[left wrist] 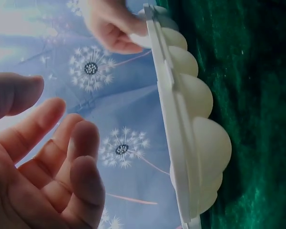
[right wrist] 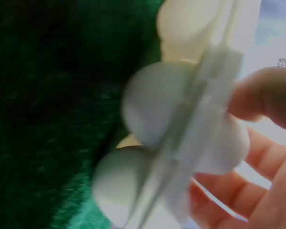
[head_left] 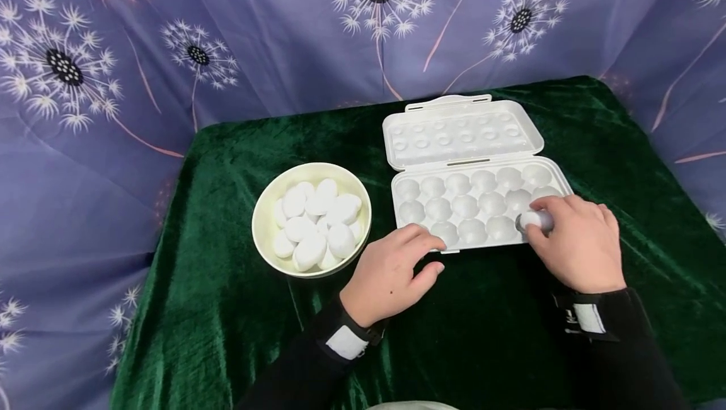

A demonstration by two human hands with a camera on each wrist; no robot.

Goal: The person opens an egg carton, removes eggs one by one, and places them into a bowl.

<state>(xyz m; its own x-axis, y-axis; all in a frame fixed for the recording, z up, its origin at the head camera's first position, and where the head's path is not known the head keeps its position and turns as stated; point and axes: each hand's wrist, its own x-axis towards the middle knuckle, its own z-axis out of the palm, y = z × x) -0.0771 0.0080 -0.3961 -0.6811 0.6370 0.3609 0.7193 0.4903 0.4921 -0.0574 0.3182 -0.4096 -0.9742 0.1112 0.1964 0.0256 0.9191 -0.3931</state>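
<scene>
My right hand [head_left: 584, 243] pinches a white egg [head_left: 535, 221] between thumb and fingers, low at the near right corner cup of a white egg carton [head_left: 465, 207]. In the right wrist view the egg [right wrist: 226, 148] shows against the carton's edge, under the thumb. The carton stands with its lid [head_left: 465, 142] laid back. By its near left edge, my left hand [head_left: 391, 274] has its fingers loosely bent and holds nothing; whether a fingertip touches the rim I cannot tell. A cream bowl [head_left: 259, 240] of several white eggs [head_left: 310, 251] sits left of the carton.
Dark green velvet cloth [head_left: 221, 309] covers the table. Behind it hangs a purple curtain [head_left: 272, 32] with dandelion prints. A pale rim [head_left: 411, 405] of something shows at the bottom edge of the head view.
</scene>
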